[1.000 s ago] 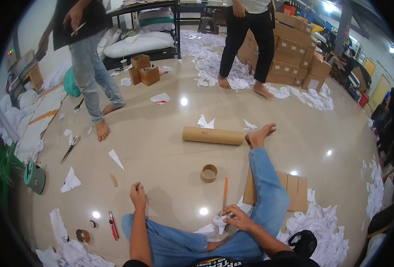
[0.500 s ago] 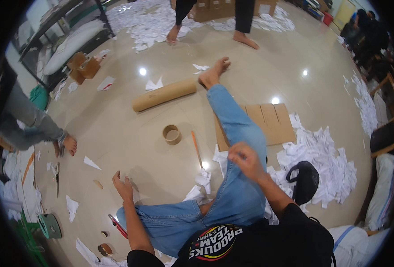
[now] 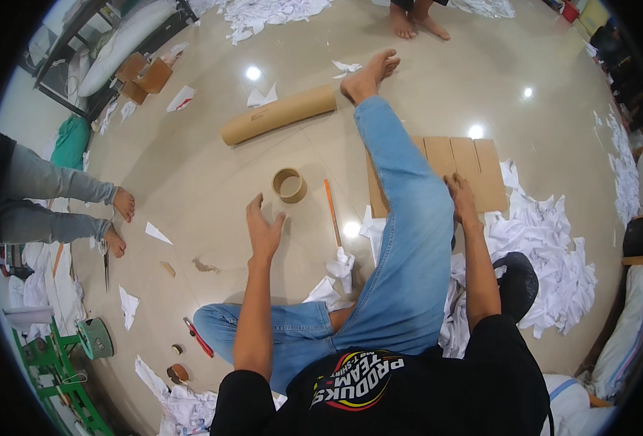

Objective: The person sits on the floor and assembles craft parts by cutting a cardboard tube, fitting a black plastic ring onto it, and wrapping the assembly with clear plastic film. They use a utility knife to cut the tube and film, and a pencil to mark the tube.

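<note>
I sit on a glossy beige floor with my right leg in blue jeans stretched forward. My left hand [image 3: 264,229] hovers above the floor with fingers spread, holding nothing, just below a brown tape roll [image 3: 289,184]. An orange pencil [image 3: 331,211] lies to the right of the roll. My right hand [image 3: 461,196] rests flat on a flattened brown cardboard sheet [image 3: 481,171] beside my leg. A long cardboard tube [image 3: 278,114] lies further ahead, near my bare foot.
Heaps of crumpled white paper [image 3: 547,254] lie at my right. A person's bare feet [image 3: 118,218] stand at the left, another pair [image 3: 417,20] at the top. Small boxes [image 3: 145,73], a red cutter [image 3: 198,337] and a green stand [image 3: 92,338] sit around.
My view tilted down and turned. My left hand lifted off the floor and moved forward toward the tape roll. My right hand moved from near my knee out onto the cardboard sheet.
</note>
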Demonstrator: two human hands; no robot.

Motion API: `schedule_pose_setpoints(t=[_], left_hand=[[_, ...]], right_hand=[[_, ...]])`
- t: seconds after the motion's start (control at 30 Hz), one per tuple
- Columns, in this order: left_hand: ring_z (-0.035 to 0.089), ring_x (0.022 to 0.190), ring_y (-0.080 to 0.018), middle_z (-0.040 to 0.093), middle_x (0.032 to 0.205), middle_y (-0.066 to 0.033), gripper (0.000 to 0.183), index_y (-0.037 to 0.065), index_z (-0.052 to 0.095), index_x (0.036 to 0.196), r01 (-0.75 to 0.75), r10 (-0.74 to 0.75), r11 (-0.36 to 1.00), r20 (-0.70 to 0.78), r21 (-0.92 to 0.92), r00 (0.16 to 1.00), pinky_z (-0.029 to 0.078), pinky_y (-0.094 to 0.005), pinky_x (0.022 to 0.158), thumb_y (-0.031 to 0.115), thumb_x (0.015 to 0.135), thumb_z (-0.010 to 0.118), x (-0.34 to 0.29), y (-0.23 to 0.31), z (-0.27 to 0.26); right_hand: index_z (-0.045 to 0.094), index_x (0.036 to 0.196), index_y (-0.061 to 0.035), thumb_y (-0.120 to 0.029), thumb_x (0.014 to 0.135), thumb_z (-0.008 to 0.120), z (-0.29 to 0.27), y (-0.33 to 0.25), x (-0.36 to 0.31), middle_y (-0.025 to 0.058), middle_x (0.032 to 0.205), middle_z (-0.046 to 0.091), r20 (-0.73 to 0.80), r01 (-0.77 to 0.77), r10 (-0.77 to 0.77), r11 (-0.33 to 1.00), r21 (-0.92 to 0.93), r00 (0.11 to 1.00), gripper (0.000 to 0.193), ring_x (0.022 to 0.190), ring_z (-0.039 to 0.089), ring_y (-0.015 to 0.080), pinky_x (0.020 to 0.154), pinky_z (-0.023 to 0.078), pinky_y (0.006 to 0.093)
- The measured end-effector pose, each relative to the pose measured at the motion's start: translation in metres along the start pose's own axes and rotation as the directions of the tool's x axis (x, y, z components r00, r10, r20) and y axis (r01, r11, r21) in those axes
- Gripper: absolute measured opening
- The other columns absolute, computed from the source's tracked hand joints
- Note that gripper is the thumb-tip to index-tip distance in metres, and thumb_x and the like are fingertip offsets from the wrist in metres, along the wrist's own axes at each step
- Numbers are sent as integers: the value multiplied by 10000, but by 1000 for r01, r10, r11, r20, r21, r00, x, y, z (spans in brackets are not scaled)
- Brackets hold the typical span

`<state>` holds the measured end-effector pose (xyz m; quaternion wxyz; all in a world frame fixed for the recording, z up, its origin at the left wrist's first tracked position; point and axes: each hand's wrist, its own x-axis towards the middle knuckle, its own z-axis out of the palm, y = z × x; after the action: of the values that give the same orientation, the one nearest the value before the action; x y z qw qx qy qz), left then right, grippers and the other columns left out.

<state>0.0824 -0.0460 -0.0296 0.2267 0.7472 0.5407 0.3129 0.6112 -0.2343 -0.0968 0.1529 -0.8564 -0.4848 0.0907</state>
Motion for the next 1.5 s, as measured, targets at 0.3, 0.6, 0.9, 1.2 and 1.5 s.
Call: schedule_pose_setpoints(t=[0.3,0.6,0.9,1.2,1.5], left_hand=[[415,1483,-459,413,1592,-300,1029,-60,348,1601,-28,26,999,37,39,999,361,-505,1249,166,780,925,46,20,51],[459,1465,-428,443,1579,-251,1047,-54,329,1618,71,-73,997,82,30,994,412,-492,1220,222,803,925,56,16,53],[497,1435,-429,500,1535,-256,1117,-58,328,1622,104,-101,993,68,-48,993,427,-481,1201,225,746,961,39,6,45],[510,1415,-442,514,1552,-272,1280,-43,255,1658,218,-214,969,53,-113,975,404,-494,1215,219,646,994,3,-11,30],[426,1481,-468,464,1589,-281,1354,-40,217,1669,8,-23,992,-122,-127,992,341,-527,1248,331,624,995,-30,16,-14]], right_hand=[[595,1543,-153,-454,932,775,-62,-16,7,190,1634,500,-46,-232,229,969,-82,972,704,1510,439,449,1214,398,534],[598,1491,-84,-327,854,838,-73,-65,-107,239,1533,559,146,13,-47,974,225,988,723,1404,527,460,1148,482,520],[622,1442,-64,-206,806,840,-37,-40,-108,248,1341,620,-51,-36,46,983,182,998,687,1208,605,449,1023,523,510],[581,1531,-54,-257,787,811,-48,45,-53,352,1294,595,-130,-172,175,985,31,976,804,1142,657,479,996,554,492],[509,1531,59,-168,819,809,-136,-92,-6,276,1316,637,-147,-98,116,988,124,982,805,1268,615,422,1109,491,465]])
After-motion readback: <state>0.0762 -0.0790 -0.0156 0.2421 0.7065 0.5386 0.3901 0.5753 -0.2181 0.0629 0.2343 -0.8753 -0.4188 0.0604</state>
